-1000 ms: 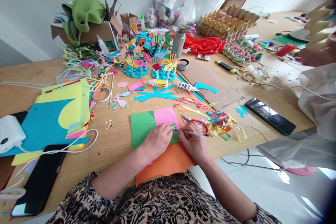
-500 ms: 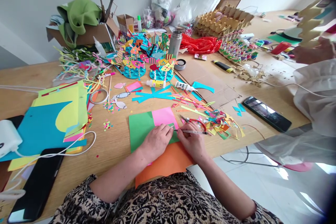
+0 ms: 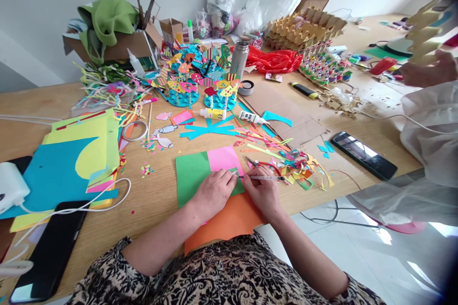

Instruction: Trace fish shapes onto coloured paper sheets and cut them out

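Observation:
My left hand (image 3: 213, 191) lies curled on a green paper sheet (image 3: 191, 174), its fingertips pressing a small pale cutout (image 3: 234, 172) against the sheet. My right hand (image 3: 262, 193) grips a clear pen (image 3: 263, 178) whose tip touches that cutout. A pink sheet (image 3: 223, 157) lies just beyond the hands, and an orange sheet (image 3: 225, 221) lies under my wrists at the table edge. Red-handled scissors (image 3: 266, 165) rest right of the pen among paper scraps.
Stacked coloured sheets (image 3: 77, 152), a white device (image 3: 10, 186) with cable and a black phone (image 3: 50, 248) lie left. Glue bottles (image 3: 213, 113), paper fish displays (image 3: 186, 88) and a steel flask (image 3: 239, 59) stand behind. Another phone (image 3: 363, 155) and another person's sleeve (image 3: 429, 147) are on the right.
The view shifted slightly. My hands stay on the cutout with the pen tip at its edge; the other person's hand at far right moved a little.

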Action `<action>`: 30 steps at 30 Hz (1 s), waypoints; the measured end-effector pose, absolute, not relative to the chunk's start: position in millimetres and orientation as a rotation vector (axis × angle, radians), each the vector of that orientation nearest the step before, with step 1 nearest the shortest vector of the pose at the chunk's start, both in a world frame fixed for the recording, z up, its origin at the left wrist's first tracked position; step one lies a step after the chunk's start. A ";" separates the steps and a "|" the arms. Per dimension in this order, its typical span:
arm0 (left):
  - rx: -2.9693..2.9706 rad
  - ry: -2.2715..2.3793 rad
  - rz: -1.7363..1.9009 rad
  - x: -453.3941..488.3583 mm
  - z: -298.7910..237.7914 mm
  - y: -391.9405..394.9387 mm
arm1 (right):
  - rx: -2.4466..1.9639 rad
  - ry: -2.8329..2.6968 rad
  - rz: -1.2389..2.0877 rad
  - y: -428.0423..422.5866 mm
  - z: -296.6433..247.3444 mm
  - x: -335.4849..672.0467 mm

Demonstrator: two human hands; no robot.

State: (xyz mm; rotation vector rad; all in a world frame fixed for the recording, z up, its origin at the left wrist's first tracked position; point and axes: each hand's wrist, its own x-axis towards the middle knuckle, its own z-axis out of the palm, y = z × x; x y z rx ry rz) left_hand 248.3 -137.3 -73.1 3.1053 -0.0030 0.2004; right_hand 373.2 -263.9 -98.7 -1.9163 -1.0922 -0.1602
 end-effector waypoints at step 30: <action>3.116 -0.025 0.278 247.9 -75.8 -138.1 | -1.949 -1.040 -0.095 -263.2 -96.9 373.2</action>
